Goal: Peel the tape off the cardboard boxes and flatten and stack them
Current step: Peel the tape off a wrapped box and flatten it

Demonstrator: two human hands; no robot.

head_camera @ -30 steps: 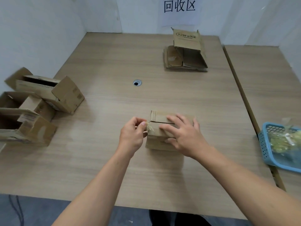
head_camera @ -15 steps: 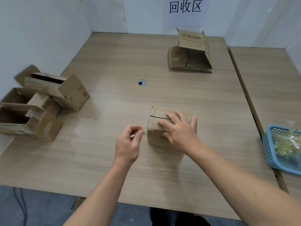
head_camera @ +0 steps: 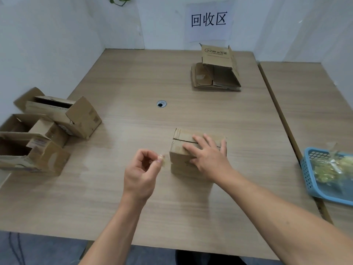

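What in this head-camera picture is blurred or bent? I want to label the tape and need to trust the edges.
Head view: the left hand and the tape scrap it pinches are motion-smeared; the open boxes at left and blue basket are soft; wide-angle bends the table edge; the wall sign reads sharp.

bright, even overhead light, soft shadows, slight motion blur, wide-angle bending at edges
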